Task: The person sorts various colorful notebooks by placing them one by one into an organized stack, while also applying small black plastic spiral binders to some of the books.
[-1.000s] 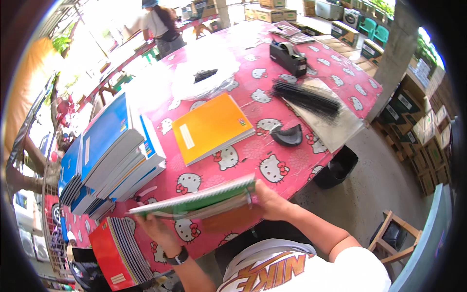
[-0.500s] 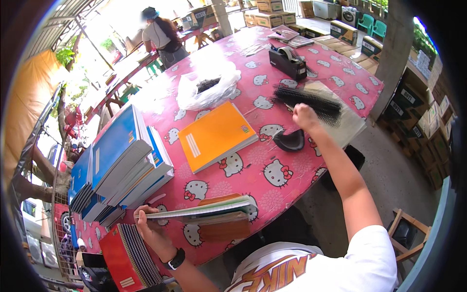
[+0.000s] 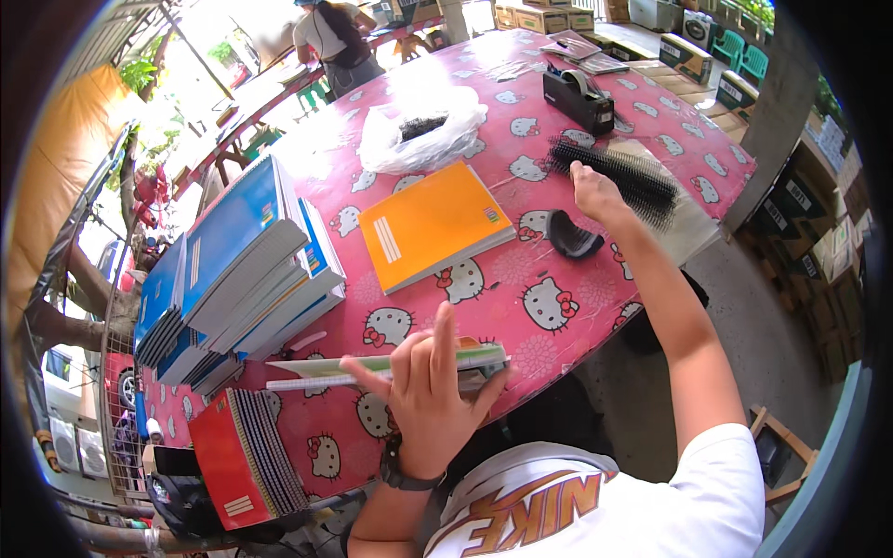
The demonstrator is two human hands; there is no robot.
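My left hand (image 3: 430, 400), a dark watch on its wrist, is spread in front of a thin notebook (image 3: 316, 375) held edge-up to my view; the hand covers part of it, and whether they touch is hidden. At the right, my right hand (image 3: 597, 192) has its fingers closed at the near end of a pile of black spiral binding coils (image 3: 637, 183), seemingly pinching one. Those coils lie on pale sheets (image 3: 693, 223). An orange notebook (image 3: 435, 223) lies flat between my arms, with a black curved piece (image 3: 575, 237) to its right.
Blue notebooks (image 3: 237, 242) are stacked at the left, and red spiral-bound ones (image 3: 228, 456) lie nearer. A white plastic bag (image 3: 381, 139) holding black bits and a tape dispenser (image 3: 577, 100) stand farther back on the pink table cover (image 3: 502, 316). Another person (image 3: 339, 42) stands beyond.
My left hand has let go of the notebook's left edge and moved right with fingers spread. My right hand has moved up to the coils. The view has shifted slightly.
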